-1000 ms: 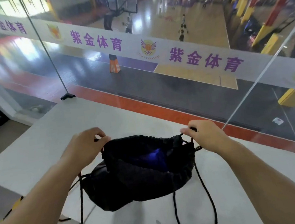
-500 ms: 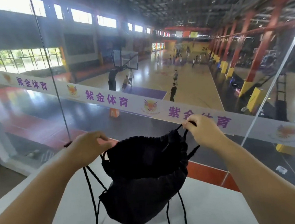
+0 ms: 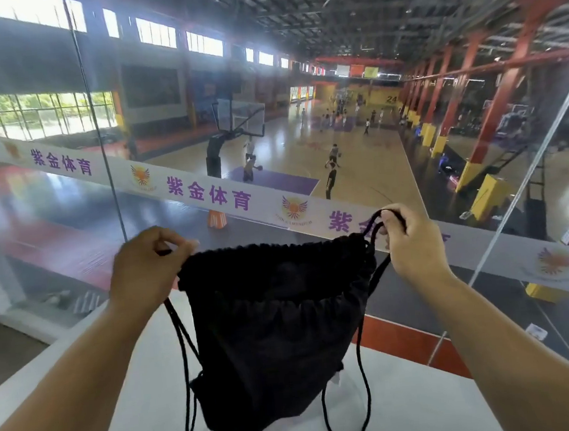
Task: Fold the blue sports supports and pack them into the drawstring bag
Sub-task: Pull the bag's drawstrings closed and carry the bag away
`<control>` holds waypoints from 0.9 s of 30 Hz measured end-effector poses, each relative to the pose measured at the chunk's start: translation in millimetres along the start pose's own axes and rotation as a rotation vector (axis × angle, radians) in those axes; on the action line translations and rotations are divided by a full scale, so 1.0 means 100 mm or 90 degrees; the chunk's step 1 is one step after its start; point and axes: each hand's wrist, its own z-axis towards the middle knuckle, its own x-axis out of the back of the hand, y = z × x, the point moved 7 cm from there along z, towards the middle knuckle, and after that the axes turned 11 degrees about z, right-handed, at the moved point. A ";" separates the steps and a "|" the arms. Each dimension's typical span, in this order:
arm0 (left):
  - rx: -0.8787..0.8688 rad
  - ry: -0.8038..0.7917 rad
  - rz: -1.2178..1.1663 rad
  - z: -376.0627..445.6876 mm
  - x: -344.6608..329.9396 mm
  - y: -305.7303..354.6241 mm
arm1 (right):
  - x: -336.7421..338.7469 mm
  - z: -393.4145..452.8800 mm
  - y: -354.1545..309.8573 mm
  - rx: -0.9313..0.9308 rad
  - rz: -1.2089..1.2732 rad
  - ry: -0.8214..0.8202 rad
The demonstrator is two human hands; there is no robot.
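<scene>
A black drawstring bag (image 3: 280, 336) hangs in the air above the white ledge (image 3: 412, 393), its gathered top pulled nearly closed. My left hand (image 3: 146, 265) pinches the cord at the bag's left top corner. My right hand (image 3: 405, 239) grips the cord loops at the right top corner. Black cords (image 3: 361, 380) dangle down both sides of the bag. The blue sports supports are hidden; none shows outside the bag.
A glass railing panel (image 3: 70, 217) with a white banner of purple characters stands right behind the ledge. Far below lies a basketball court with a hoop stand (image 3: 221, 141) and several people.
Both hands have lifted the bag off the ledge and drawn the cords apart, closing its mouth. The blue fabric visible inside a second ago is now out of sight.
</scene>
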 end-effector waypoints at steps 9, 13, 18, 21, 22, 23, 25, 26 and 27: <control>-0.207 -0.216 0.254 -0.34 -0.57 0.41 | -0.50 -0.18 -0.09 -0.075 0.035 -0.288; -0.233 -0.339 0.213 -0.59 -0.89 0.69 | -0.65 -0.30 -0.33 -0.060 0.122 -0.411; -0.182 -0.435 0.124 -0.79 -1.28 0.81 | -0.65 -0.42 -0.48 0.000 0.111 -0.400; -0.209 -0.387 0.155 -0.76 -1.32 0.71 | -0.47 -0.39 -0.31 0.002 0.011 -0.299; -0.221 -0.381 0.186 -0.75 -1.30 0.65 | -0.40 -0.39 -0.21 -0.011 -0.018 -0.277; -0.231 -0.379 0.207 -0.73 -1.27 0.60 | -0.35 -0.40 -0.11 -0.027 -0.044 -0.268; -0.238 -0.390 0.230 -0.70 -1.23 0.47 | -0.31 -0.47 0.09 -0.060 -0.083 -0.295; -0.248 -0.394 0.246 -0.69 -1.22 0.42 | -0.33 -0.53 0.17 -0.076 -0.097 -0.330; -0.267 -0.398 0.264 -0.68 -1.21 0.40 | -0.38 -0.59 0.23 -0.092 -0.104 -0.374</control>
